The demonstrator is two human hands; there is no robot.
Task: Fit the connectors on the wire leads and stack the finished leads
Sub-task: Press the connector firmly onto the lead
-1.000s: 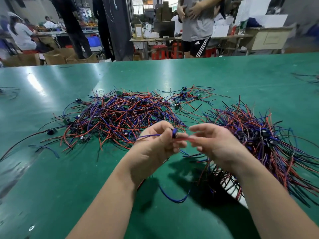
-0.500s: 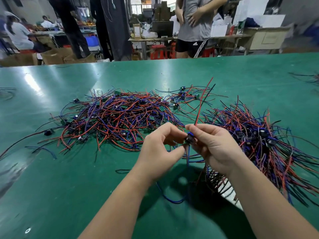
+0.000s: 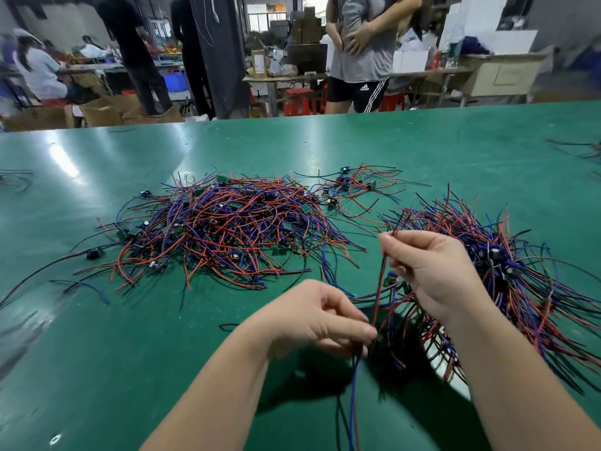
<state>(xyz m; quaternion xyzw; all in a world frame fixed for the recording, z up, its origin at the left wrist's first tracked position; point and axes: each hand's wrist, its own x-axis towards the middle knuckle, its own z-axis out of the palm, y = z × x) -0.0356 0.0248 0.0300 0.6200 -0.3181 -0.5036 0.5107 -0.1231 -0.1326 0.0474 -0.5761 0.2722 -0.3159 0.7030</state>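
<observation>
Left hand [image 3: 312, 320] pinches the lead [image 3: 378, 294] low centre; right hand [image 3: 432, 271] pinches its red tip. Likely straightening it. Next: stack on right pile [image 3: 527, 265].

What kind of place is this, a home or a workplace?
Probably a small electronics assembly workshop: large piles of red, blue and black wire leads lie on a long green worktable, a worker sits in the background, and cardboard boxes stand on the floor.
</observation>
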